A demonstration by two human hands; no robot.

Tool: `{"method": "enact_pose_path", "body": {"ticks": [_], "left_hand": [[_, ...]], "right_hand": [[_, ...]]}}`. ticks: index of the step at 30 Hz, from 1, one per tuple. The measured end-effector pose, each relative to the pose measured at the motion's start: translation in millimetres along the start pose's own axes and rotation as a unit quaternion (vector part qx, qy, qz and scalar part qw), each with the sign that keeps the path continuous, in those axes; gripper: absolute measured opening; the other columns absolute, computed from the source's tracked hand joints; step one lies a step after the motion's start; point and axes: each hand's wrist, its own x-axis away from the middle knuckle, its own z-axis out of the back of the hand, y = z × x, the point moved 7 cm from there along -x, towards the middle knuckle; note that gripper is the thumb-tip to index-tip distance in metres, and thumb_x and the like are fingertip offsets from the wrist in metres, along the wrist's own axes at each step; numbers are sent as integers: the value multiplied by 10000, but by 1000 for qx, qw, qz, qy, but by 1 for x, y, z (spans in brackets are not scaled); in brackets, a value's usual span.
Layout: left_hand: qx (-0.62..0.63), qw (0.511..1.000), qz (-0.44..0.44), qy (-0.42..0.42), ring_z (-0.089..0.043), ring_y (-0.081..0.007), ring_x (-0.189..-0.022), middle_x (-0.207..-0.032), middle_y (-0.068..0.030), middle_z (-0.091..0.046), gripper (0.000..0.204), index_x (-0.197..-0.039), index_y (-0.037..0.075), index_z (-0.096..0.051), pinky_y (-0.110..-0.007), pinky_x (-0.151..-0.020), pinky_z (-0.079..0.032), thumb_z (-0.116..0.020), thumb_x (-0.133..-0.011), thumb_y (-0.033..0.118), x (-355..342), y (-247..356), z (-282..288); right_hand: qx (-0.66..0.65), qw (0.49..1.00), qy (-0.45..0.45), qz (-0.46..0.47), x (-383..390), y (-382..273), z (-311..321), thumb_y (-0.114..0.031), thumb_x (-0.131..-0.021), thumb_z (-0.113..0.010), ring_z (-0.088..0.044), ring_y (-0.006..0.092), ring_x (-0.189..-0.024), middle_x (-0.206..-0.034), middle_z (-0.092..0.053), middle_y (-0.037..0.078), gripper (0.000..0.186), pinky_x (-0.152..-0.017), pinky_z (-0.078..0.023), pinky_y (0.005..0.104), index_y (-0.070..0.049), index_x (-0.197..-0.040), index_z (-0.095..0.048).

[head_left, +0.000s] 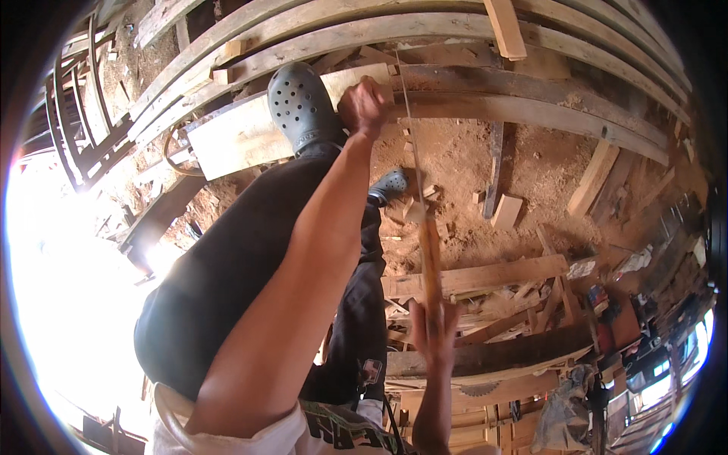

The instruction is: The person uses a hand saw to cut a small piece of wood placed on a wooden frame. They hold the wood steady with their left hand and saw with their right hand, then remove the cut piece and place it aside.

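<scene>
A pale wooden board lies across long beams, with my grey clog resting on top of it. My left hand grips the board's edge near its right end, just right of the clog. My right hand, lower right and slightly blurred, is closed on the wooden handle of a saw. The thin blade runs upward past the right end of the board. My other clogged foot stands below on the dirt among small offcuts.
Long timber rails curve across the top. The sawdust-covered ground holds loose blocks. More planks, scrap wood and a dark crumpled cloth lie toward the lower right. The left side is washed out by glare.
</scene>
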Motion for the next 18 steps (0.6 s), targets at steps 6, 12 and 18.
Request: {"method": "enact_pose_path", "body": {"ticks": [6, 12, 18], "left_hand": [[-8, 1000, 17, -17, -677, -395, -758, -792, -167, -693, 221, -827, 115, -683, -504, -667, -529, -651, -737, 314, -2, -6, -2], [-55, 998, 5, -3, -666, -413, -763, -791, -187, -682, 186, -826, 104, -668, -508, -669, -528, -605, -782, 273, 3, 11, 11], [-45, 999, -6, 2, -661, -426, -757, -785, -196, -681, 159, -819, 108, -668, -502, -663, -527, -586, -793, 242, 2, 18, 20]], "right_hand": [[-399, 891, -30, -214, 38, 23, -13, -79, -845, -700, -534, 315, -829, -1042, -531, 183, 256, -680, -457, 432, -26, -1061, -573], [-243, 951, 16, -191, 18, 20, -9, -64, -827, -689, -535, 321, -832, -1021, -521, 171, 253, -707, -470, 410, -52, -1061, -593], [-309, 892, -120, -308, 21, 14, 15, -89, -847, -700, -576, 334, -940, -1087, -542, 165, 272, -826, -489, 408, -48, -1098, -606]]}}
